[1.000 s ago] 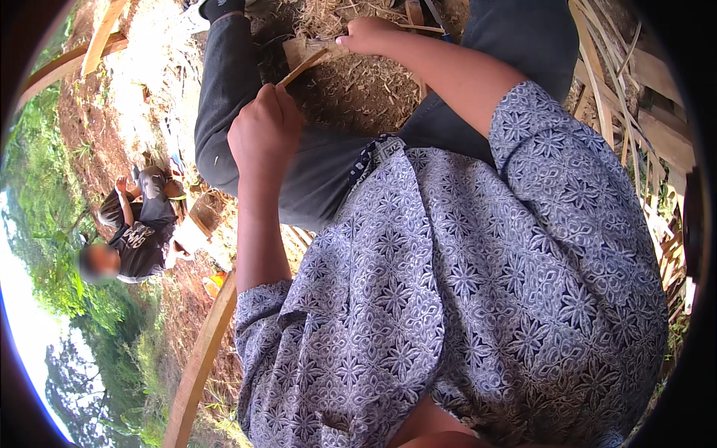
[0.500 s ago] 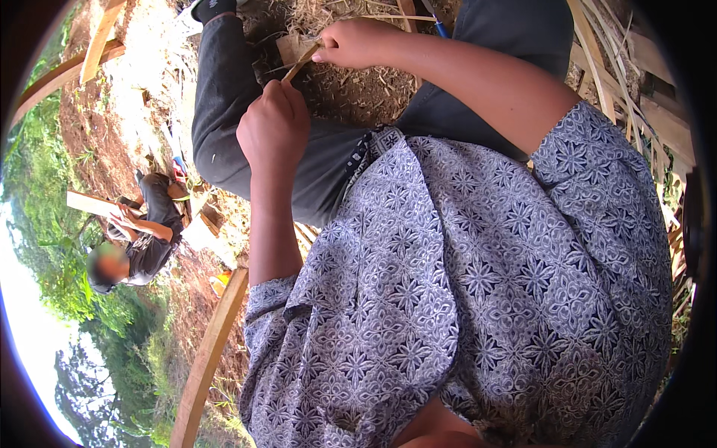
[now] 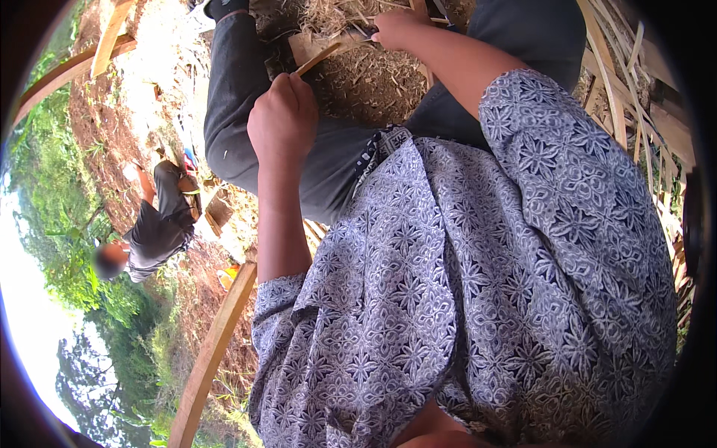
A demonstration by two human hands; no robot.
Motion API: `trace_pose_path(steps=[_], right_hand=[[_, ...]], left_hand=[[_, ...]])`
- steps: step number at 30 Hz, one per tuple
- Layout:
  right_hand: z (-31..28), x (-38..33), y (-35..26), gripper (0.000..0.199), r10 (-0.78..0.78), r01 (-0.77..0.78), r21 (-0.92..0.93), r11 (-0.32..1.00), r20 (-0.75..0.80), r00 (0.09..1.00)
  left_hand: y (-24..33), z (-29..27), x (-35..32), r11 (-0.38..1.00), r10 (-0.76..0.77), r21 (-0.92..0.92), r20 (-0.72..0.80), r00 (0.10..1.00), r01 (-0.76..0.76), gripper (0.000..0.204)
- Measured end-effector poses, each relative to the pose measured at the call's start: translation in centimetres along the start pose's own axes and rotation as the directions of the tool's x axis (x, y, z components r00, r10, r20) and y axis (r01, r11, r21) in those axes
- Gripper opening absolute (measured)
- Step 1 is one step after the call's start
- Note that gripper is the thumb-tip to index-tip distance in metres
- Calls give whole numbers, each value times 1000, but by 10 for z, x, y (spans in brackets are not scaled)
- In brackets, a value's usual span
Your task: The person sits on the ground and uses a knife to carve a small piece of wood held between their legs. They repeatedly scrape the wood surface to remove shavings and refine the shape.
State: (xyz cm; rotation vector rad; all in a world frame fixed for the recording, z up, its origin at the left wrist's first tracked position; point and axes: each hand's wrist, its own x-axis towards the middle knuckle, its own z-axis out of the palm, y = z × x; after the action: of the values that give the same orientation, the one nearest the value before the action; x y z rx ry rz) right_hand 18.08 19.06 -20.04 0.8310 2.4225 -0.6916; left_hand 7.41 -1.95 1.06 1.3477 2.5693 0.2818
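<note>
My left hand (image 3: 284, 116) is closed around a short, narrow strip of wood or bamboo (image 3: 320, 59), whose free end points up and to the right, over my lap. Farther off and to the right, my right hand (image 3: 399, 30) is closed on what looks like a knife (image 3: 366, 32), with its dark handle at my fingers. Its thin pale blade seems to reach toward the strip's far end; whether they touch, I cannot tell. Beyond the strip a flat wooden block (image 3: 302, 47) lies on the ground between my legs.
Shavings (image 3: 366, 86) cover the ground between my trousered legs. Long split strips (image 3: 609, 75) and planks lie at the right. A wooden beam (image 3: 213, 355) slants at the lower left. Another person (image 3: 160, 216) sits on the slope at the left.
My right hand has moved away from the strip, up and to the right, uncovering its far end. My left hand keeps hold of it. The other person's plank has gone out of sight.
</note>
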Motion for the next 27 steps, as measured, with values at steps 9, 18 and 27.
trace_pose_path(steps=[9, 18, 27], right_hand=[[-41, -65, 2, 43, -56, 111, 616, 780, -107, 993], [-75, -117, -55, 32, -213, 292, 652, 700, -200, 956], [1, -58, -24, 34, 1, 102, 500, 860, -202, 979]], left_hand=[[6, -4, 2, 993, 47, 103, 18, 999, -48, 34], [11, 4, 4, 977, 150, 157, -4, 989, -148, 29], [31, 5, 11, 976, 175, 133, -3, 985, -173, 30]])
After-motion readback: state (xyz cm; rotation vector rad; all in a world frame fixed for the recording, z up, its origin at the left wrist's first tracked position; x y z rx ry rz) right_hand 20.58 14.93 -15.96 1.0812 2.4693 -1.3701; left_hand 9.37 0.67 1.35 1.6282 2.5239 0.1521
